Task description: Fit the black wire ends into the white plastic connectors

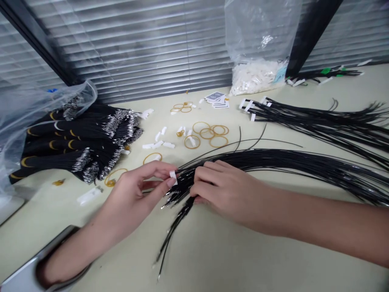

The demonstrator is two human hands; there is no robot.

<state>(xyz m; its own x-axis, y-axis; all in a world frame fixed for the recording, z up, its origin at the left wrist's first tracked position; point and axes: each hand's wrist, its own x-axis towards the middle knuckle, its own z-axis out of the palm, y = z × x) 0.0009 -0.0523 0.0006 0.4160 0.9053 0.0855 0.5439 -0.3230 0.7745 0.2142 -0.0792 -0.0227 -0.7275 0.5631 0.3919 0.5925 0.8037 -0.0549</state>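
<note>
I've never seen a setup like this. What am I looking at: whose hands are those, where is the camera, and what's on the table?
There is no machine here, just a person's two bare hands, seen in a single picture from a camera worn on their head, looking forward and down. The left hand pinches a small white plastic piece between finger and thumb. The right hand is closed over a bundle of thin black wires. On the pale table lie loose rubber bands, more black wires, bundled black cables and a clear bag of white plastic pieces.
</note>
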